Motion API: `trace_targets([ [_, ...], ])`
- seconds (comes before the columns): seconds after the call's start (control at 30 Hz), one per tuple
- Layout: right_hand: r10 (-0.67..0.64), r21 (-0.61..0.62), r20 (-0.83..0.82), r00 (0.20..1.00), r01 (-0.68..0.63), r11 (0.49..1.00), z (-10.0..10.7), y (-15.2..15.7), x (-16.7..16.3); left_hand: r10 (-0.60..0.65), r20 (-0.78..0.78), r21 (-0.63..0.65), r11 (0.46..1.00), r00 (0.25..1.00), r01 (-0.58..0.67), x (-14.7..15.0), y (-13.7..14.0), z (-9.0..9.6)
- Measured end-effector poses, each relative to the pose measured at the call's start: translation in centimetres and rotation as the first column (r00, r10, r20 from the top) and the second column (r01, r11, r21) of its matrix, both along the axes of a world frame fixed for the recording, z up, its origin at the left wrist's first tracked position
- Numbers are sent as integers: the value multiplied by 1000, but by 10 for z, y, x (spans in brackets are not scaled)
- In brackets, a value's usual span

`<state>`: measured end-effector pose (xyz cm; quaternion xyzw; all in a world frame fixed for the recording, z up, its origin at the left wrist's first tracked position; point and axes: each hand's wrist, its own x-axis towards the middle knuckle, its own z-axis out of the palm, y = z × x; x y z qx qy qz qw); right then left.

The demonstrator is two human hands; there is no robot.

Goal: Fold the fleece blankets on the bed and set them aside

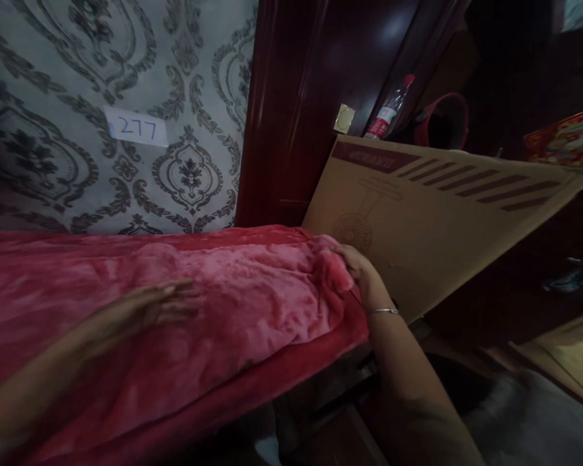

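A pink-red plush blanket (252,291) lies spread and wrinkled over a red-covered surface (311,362). My right hand (354,265), with a thin bracelet at the wrist, grips a bunched corner of the blanket at the far right end. The fingertips of that hand are partly hidden behind the bunched cloth. Over the left part of the blanket is my left hand (165,304), fingers stretched out and slightly blurred. Whether it presses on the cloth or hovers just above it, I cannot tell.
A cardboard box panel (418,220) leans beside the right end. Behind it stand a plastic bottle (388,113) with a red cap and a pink round-rimmed object (459,123). Patterned wallpaper (189,175) bears a paper label (136,127) reading 277. A dark red door (291,116) adjoins it.
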<state>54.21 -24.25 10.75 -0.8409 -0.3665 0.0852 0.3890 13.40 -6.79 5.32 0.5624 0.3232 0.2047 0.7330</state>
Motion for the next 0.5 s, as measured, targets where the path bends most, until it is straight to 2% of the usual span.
trace_targets([
  [0.03, 98, 12, 1, 995, -98, 995, 6, 12, -18, -20, 47, -95, 995, 999, 24, 14, 4, 3],
  [0.1, 305, 20, 39, 952, -306, 952, 9, 35, -64, 21, 125, -222, 975, 992, 8, 38, 12, 5],
  [0.17, 514, -51, 64, 855, -512, 858, 1, 52, -115, 78, 175, -291, 956, 981, -24, 55, 18, 1],
  [0.23, 643, -127, 50, 764, -634, 763, -20, 60, -164, 90, 204, -298, 954, 975, -26, 65, 22, -8],
  [0.33, 740, -249, 55, 671, -708, 661, -60, 56, -215, 92, 161, -229, 972, 983, -53, 66, 23, -25],
  [0.4, 756, -306, 120, 643, -701, 644, -83, 46, -231, 110, 111, -202, 976, 988, -86, 63, 20, -34],
  [0.5, 729, -286, 201, 655, -672, 683, -99, 31, -237, 129, 76, -150, 982, 989, -116, 62, 14, -43],
])
